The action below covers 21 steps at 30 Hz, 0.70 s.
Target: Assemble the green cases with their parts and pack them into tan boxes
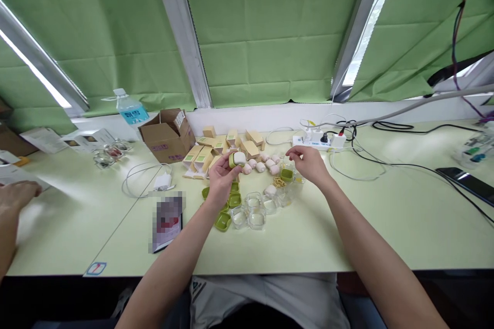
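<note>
My left hand [221, 177] is closed around a small rounded white piece with a green shell [236, 159], held above the table. My right hand [306, 162] hovers to the right with thumb and fingers pinched together; what they hold, if anything, is too small to see. Below it lie clear plastic pieces and a green square shell [286, 174]. Several small pinkish-white rounded pieces [260, 167] lie between the hands. Nearer me are several green square shells [223, 221] and clear square cups [257, 218]. A tangle of yellowish bands [278, 182] lies beside them.
Small yellowish boxes [203, 158] are heaped behind, beside an opened brown carton [168, 136] and a water bottle [131, 109]. A phone [167, 223] lies at left, a power strip [318, 141] with cables at right. Another person's hand [17, 195] rests at far left.
</note>
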Each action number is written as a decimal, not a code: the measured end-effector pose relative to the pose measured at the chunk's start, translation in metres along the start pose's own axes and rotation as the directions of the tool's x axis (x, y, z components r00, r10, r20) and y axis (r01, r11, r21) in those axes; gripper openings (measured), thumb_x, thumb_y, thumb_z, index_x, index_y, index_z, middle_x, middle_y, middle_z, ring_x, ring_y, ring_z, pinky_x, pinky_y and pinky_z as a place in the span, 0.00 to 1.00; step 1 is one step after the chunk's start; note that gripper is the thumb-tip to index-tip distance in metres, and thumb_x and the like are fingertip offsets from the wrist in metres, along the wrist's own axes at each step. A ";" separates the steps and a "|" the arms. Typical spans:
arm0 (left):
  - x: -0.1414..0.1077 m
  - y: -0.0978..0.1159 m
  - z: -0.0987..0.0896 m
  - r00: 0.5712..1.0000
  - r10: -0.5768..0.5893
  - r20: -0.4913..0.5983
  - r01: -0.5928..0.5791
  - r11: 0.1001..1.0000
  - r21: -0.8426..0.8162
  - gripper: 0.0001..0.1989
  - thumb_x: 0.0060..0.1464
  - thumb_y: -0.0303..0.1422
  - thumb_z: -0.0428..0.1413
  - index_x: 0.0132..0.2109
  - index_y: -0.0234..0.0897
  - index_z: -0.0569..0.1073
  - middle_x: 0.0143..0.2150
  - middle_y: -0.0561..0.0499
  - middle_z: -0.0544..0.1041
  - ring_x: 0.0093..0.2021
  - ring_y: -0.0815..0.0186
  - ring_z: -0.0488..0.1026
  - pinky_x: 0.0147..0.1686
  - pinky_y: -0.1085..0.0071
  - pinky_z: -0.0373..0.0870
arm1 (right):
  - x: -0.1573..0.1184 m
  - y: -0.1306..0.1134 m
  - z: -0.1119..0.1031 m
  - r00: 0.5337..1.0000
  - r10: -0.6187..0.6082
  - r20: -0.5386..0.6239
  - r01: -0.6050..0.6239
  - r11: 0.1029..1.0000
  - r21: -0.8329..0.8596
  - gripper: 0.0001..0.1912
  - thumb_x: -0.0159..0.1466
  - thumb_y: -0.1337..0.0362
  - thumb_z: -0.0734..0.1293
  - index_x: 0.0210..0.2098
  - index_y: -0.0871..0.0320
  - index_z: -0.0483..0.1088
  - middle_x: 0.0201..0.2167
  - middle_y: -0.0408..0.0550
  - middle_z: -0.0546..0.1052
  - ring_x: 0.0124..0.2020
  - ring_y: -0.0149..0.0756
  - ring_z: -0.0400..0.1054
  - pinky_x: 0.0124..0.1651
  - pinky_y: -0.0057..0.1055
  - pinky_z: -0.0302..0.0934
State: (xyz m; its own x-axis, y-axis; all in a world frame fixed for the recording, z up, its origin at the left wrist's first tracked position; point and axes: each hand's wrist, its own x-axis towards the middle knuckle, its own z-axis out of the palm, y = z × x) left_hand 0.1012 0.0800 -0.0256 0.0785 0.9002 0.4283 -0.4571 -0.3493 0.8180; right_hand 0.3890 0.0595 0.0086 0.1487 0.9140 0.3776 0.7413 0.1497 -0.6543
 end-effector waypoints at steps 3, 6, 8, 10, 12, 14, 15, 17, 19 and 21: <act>0.001 0.002 0.000 0.996 -0.069 0.058 0.072 0.996 -0.061 0.27 0.52 0.36 0.75 0.58 0.38 0.81 0.54 0.42 0.85 0.46 0.64 0.81 0.42 0.71 0.78 | 0.005 0.014 -0.005 0.993 0.045 0.110 -0.021 0.976 -0.216 0.13 0.69 0.67 0.66 0.46 0.53 0.82 0.43 0.50 0.86 0.46 0.44 0.77 0.46 0.37 0.65; 0.001 0.003 0.002 0.993 -0.098 0.070 0.105 0.989 -0.102 0.27 0.53 0.36 0.75 0.58 0.38 0.80 0.53 0.42 0.85 0.48 0.63 0.81 0.43 0.71 0.78 | 0.004 0.024 -0.013 0.987 0.059 0.150 -0.007 0.944 -0.329 0.14 0.68 0.64 0.69 0.51 0.54 0.81 0.48 0.51 0.85 0.55 0.51 0.74 0.54 0.41 0.65; 0.001 0.003 0.002 0.993 -0.107 0.051 0.112 0.986 -0.125 0.27 0.52 0.36 0.75 0.58 0.39 0.80 0.53 0.43 0.84 0.48 0.63 0.81 0.43 0.71 0.78 | 0.001 0.029 -0.018 0.978 0.082 0.192 0.003 0.913 -0.408 0.18 0.65 0.59 0.74 0.54 0.53 0.80 0.51 0.52 0.84 0.58 0.55 0.72 0.58 0.45 0.64; 0.001 0.001 0.001 0.992 -0.117 0.039 0.122 0.982 -0.143 0.26 0.52 0.36 0.75 0.57 0.39 0.81 0.53 0.43 0.85 0.48 0.63 0.81 0.44 0.71 0.79 | -0.003 0.031 -0.021 0.958 0.137 0.253 0.013 0.857 -0.515 0.27 0.61 0.53 0.78 0.58 0.53 0.77 0.55 0.54 0.82 0.60 0.58 0.71 0.61 0.48 0.63; 0.002 0.001 0.001 0.991 -0.124 0.042 0.129 0.979 -0.159 0.25 0.52 0.37 0.76 0.55 0.38 0.81 0.52 0.42 0.85 0.48 0.63 0.81 0.45 0.70 0.79 | -0.006 0.032 -0.020 0.935 0.190 0.299 0.022 0.810 -0.585 0.31 0.58 0.52 0.80 0.57 0.54 0.76 0.57 0.57 0.80 0.62 0.59 0.70 0.62 0.49 0.63; 0.002 0.002 0.001 0.990 -0.125 0.060 0.133 0.978 -0.159 0.25 0.53 0.38 0.75 0.56 0.38 0.81 0.52 0.42 0.85 0.48 0.63 0.81 0.46 0.70 0.79 | -0.008 0.032 -0.018 0.926 0.208 0.315 0.022 0.803 -0.596 0.28 0.55 0.56 0.82 0.52 0.56 0.77 0.55 0.59 0.81 0.62 0.60 0.71 0.63 0.50 0.62; 0.002 0.003 0.002 0.990 -0.123 0.069 0.132 0.979 -0.153 0.25 0.54 0.38 0.75 0.56 0.38 0.81 0.53 0.41 0.85 0.49 0.62 0.81 0.46 0.69 0.79 | -0.009 0.032 -0.019 0.927 0.207 0.313 0.020 0.806 -0.591 0.25 0.55 0.59 0.82 0.49 0.56 0.77 0.54 0.60 0.81 0.62 0.61 0.71 0.63 0.51 0.62; 0.001 0.005 0.003 0.990 -0.119 0.078 0.129 0.983 -0.132 0.25 0.54 0.38 0.74 0.58 0.40 0.81 0.55 0.42 0.84 0.50 0.62 0.81 0.48 0.69 0.79 | -0.009 0.032 -0.022 0.929 0.209 0.306 0.010 0.811 -0.585 0.21 0.57 0.61 0.80 0.48 0.57 0.77 0.53 0.60 0.82 0.60 0.60 0.73 0.61 0.52 0.64; -0.001 0.006 0.004 0.991 -0.104 0.079 0.111 0.989 -0.099 0.26 0.54 0.38 0.74 0.59 0.41 0.80 0.57 0.43 0.83 0.52 0.62 0.81 0.48 0.69 0.78 | -0.009 0.031 -0.028 0.938 0.172 0.300 0.001 0.865 -0.501 0.19 0.60 0.62 0.77 0.51 0.55 0.75 0.54 0.58 0.81 0.58 0.56 0.75 0.58 0.49 0.67; -0.002 0.005 0.005 0.993 -0.079 0.086 0.083 0.996 -0.044 0.27 0.53 0.38 0.75 0.59 0.42 0.80 0.58 0.43 0.83 0.52 0.61 0.80 0.48 0.69 0.78 | -0.010 0.026 -0.031 0.957 0.023 0.290 0.033 0.982 -0.186 0.21 0.61 0.62 0.75 0.53 0.53 0.73 0.56 0.54 0.81 0.57 0.50 0.75 0.59 0.46 0.70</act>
State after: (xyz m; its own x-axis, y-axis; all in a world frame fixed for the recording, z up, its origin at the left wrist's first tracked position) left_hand 0.1038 0.0754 -0.0204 0.1899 0.8994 0.3937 -0.4876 -0.2616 0.8329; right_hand 0.4269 0.0424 0.0079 -0.0307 0.9873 0.1560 0.8547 0.1069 -0.5080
